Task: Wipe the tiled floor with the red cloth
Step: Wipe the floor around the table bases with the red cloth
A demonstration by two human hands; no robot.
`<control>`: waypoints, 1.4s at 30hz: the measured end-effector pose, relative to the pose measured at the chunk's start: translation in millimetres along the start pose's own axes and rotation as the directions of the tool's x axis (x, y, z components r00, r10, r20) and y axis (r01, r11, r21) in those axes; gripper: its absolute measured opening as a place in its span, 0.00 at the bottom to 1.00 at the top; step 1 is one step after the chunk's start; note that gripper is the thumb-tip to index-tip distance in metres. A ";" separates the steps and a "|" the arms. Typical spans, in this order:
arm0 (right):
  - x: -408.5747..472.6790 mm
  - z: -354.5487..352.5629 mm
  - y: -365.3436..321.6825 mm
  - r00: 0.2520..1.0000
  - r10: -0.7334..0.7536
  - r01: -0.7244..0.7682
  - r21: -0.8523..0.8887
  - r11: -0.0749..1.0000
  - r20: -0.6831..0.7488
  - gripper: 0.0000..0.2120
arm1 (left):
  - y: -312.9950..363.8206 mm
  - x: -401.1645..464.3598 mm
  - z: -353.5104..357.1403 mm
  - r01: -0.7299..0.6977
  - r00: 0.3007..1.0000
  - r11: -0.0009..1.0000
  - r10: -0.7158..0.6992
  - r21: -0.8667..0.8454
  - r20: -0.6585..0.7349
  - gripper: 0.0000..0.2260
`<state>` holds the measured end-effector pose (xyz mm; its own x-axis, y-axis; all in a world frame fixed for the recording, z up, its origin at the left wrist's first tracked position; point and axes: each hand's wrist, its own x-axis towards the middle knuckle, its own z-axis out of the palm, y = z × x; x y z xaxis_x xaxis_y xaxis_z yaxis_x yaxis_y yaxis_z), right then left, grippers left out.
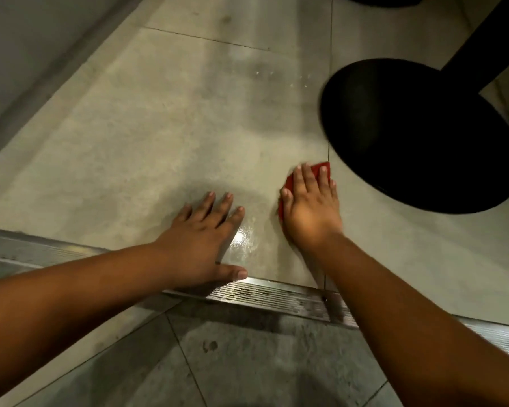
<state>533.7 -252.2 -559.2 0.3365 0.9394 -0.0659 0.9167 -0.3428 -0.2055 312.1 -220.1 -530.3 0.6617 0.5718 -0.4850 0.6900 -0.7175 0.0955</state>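
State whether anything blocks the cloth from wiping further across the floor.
To the right, yes: the black round base sits close beside the red cloth under the right hand. Ahead, the tiled floor shows nothing in the way.

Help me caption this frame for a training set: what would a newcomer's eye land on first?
Probably the red cloth, the only bright colour, pressed flat under the right hand on the pale tiled floor. Just right of it looms a big black round base. The left hand lies spread on the tile beside a wet glint, near the metal grate.
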 end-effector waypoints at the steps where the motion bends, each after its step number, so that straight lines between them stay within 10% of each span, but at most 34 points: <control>1: 19.6 -1.6 -1.3 1.000 0.028 -0.028 0.002 1.000 0.008 0.28 | 0.0 0.1 -0.4 0.001 1.000 1.000 -0.001 0.012 0.000 0.52; 9: -77.8 6.3 -27.3 0.993 -0.110 0.108 0.047 0.993 0.035 0.31 | -0.5 0.2 4.1 -0.003 1.000 1.000 0.003 -0.011 -0.008 0.50; 17: 41.4 -0.4 -27.7 0.997 -0.076 0.075 0.023 0.997 0.026 0.28 | -0.5 -1.0 2.3 -0.008 1.000 1.000 0.008 -0.011 -0.008 0.51; 42: -26.8 12.4 -58.8 0.984 -0.175 0.173 0.052 0.984 0.044 0.29 | 0.3 -4.1 4.4 0.049 0.988 0.983 -0.073 -0.178 -0.133 0.58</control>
<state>468.1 -257.1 -557.5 0.1613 0.9843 -0.0717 0.9486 -0.1746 -0.2639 308.4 -224.4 -532.1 0.6424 0.6707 -0.3708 0.7628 -0.6062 0.2250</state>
